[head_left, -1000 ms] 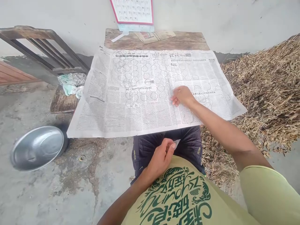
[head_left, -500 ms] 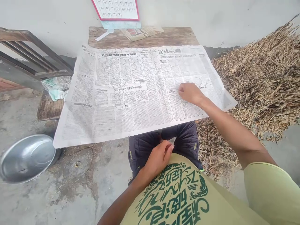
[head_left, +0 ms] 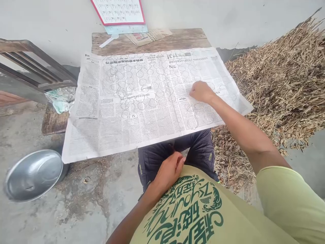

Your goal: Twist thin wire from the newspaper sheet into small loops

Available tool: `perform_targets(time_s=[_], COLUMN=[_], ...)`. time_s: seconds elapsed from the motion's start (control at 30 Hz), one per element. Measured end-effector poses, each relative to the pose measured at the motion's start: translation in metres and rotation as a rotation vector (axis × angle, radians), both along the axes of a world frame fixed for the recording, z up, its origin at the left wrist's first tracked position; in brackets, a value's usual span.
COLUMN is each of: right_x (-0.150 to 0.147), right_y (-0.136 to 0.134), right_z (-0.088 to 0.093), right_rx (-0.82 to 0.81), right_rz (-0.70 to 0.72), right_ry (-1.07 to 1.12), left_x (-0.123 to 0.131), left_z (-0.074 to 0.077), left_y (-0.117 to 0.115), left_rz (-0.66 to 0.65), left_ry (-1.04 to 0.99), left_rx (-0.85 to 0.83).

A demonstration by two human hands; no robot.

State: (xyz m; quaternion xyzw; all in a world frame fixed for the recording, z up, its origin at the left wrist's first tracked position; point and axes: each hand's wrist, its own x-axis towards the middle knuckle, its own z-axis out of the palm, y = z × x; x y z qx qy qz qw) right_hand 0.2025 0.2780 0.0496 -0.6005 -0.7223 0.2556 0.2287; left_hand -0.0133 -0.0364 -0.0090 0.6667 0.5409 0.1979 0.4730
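A large printed newspaper sheet [head_left: 142, 125] lies spread over a wooden table, its near edge hanging out above my legs. Thin hand-drawn circles and wavy lines run across much of the print. My right hand [head_left: 202, 92] rests on the right half of the sheet, fingers closed in a fist-like grip. Whatever it holds is hidden by the fingers. Below the paper's near edge, my left hand [head_left: 170, 169] lies in my lap against my shirt [head_left: 185, 210], its fingers loosely curled and together, with nothing seen in them.
Behind the paper, the wooden tabletop [head_left: 188, 39] carries a folded printed paper [head_left: 144, 37]. A calendar [head_left: 119, 12] leans at the wall. To the left are a wooden chair [head_left: 33, 61] with a crumpled plastic bag [head_left: 61, 98], and a metal basin [head_left: 34, 176]. Dry stalks [head_left: 286, 84] are heaped right.
My right hand has shifted slightly up and left over the newspaper, still closed. My left hand stays in my lap. The whole view has moved a little.
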Motion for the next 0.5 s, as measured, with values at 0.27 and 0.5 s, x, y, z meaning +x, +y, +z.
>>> perform_targets(time_s=[0.27,0.5], right_x=[0.041,0.064], right_y=[-0.014,-0.040], right_z=[0.062,0.063], right_rx=[0.013,0.002], right_rz=[-0.011,-0.059], right_ry=[-0.046,0.226], left_x=[0.004,0.010], left_z=[0.001,0.004], left_y=[0.002,0.004], left_rz=[-0.028,-0.026], left_ry=[0.015,0.018], left_rx=[0.034,0.041])
